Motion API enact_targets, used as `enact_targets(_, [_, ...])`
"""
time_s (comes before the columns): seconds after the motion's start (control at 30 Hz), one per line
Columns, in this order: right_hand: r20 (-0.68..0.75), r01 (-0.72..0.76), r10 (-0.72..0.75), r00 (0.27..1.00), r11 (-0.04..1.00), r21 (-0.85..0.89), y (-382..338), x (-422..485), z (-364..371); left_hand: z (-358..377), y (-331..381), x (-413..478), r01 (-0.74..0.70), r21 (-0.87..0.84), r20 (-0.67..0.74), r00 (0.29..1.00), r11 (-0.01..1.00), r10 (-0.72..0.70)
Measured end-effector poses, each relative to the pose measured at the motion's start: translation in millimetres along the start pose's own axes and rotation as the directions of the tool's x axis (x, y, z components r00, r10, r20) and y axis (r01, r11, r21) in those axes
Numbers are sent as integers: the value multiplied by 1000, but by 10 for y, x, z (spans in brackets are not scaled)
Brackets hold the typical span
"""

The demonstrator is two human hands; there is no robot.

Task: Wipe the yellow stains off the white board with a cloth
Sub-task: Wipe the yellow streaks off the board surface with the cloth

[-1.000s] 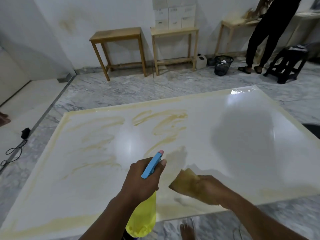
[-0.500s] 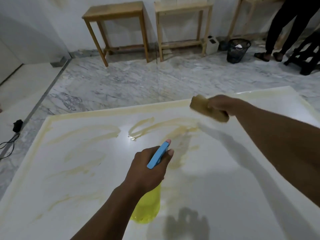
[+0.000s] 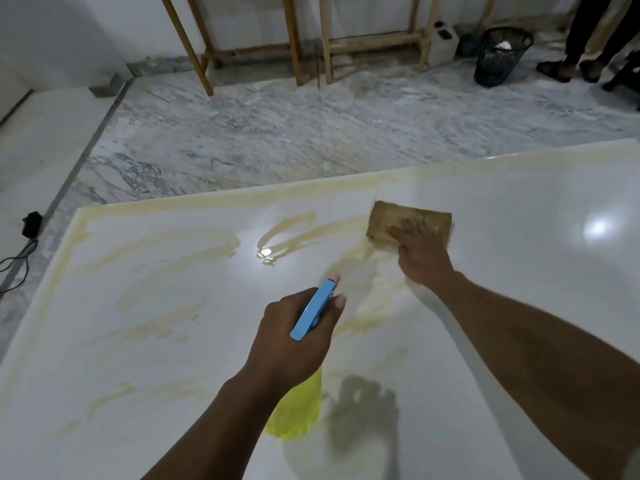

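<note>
My right hand point(image 3: 420, 252) lies flat, fingers spread and straight, pressing down on the folded tan cloth point(image 3: 386, 216). The cloth sits near the far edge of the large glossy white board point(image 3: 519, 289), at the right end of a curved streak among the smeared yellow stains point(image 3: 298, 230). I am only pressing on the cloth, not gripping it, so I judge that a hard stroke could make it slide out from under my palm or unfold, and my bare fingers would then drag through the wet yellow. The cloth itself looks loaded with colour. The bigger risk, I think, is that it spreads a thin film over the clean, shining stretch to the right instead of lifting anything. My arm reaches far out over the board, and the gloss looks wet beside the streak, so a heavy push could let my hand skid. My left hand point(image 3: 294, 344) is closed around the neck of a spray bottle with a blue trigger head and a translucent yellow-green body point(image 3: 294, 417), held over the near middle of the board with its nozzle pointing toward the stains. A careless squeeze could wet my right wrist or pool more liquid than the cloth can take up. I cannot tell whether the bottle's base touches the board. Most of the stains lie to the left and along the far and left borders, away from the cloth, so much remains to do. Beyond the far edge is grey-veined marble floor point(image 3: 277, 133), and anything pushed over that edge would drip onto it.
</note>
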State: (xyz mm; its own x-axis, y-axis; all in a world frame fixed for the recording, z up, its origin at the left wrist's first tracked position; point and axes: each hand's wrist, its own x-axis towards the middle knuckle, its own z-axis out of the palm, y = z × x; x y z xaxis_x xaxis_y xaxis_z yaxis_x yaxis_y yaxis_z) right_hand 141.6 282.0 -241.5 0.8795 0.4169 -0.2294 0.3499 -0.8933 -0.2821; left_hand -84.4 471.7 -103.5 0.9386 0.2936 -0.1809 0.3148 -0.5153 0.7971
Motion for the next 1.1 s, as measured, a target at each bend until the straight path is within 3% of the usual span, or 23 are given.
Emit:
enact_targets(0.37, [-130,9,-10,992,1000,-8,-813,-2779,1095,-216,-266,-1771,-65,-9,7,998,998,65])
enact_targets(0.53, [-61,38,-34,998,998,56,-1313,-3854,1254,-320,-480,-2662,15,-70,46,999,997,-12])
enact_targets(0.6, [-14,-2,4,1000,990,143,-1411,-3884,979,-402,-485,-2829,12,-58,59,998,998,-8])
enact_targets(0.67, [201,-217,149,968,900,377,-1448,-3750,585,-458,-483,-2875,-30,-40,42,999,999,31])
enact_targets(0.7, [352,-412,247,903,734,540,-1384,-3644,433,-483,-471,-2861,-49,-32,29,998,998,50])
enact_targets(0.77, [575,-597,175,799,344,725,-1170,-3467,232,-537,-421,-2771,-75,-30,6,997,997,76])
enact_targets(0.83, [651,-642,5,759,180,746,-991,-3323,77,-583,-375,-2609,-79,-43,-6,997,996,79])
enact_targets(0.97, [641,-616,-98,762,197,763,-767,-2583,-271,-642,-289,-2065,-64,-46,-26,998,997,63])
enact_targets(1.1, [499,-476,50,865,398,784,-602,-1309,-789,-613,-217,-1362,-59,-69,-48,997,996,56])
